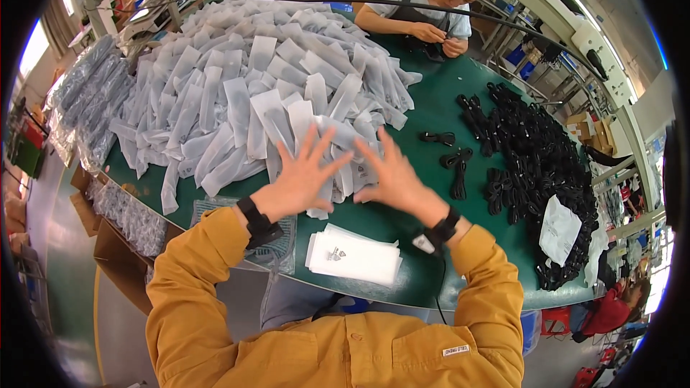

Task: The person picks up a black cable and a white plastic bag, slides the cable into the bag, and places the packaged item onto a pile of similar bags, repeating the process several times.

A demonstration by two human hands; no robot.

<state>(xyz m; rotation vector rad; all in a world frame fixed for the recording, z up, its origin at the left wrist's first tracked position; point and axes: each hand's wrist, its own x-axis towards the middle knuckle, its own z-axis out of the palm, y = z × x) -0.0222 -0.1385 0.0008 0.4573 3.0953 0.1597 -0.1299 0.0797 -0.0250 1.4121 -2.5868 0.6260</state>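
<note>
Head: pkts point(267, 111) whitish, semi-transp.

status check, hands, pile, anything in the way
Left hand and right hand open, fingers spread, at near edge of pouch pile; contact unclear. White stack flat, nearer the body. Black cables off right, clear of hands.

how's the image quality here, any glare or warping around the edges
In the head view, distortion bows the green table along its near edge and the corners are black; also in the head view, glints streak the clear plastic bundles; and in the head view, many black cables merge darkly, while the left hand and right hand show separate fingers.
</note>
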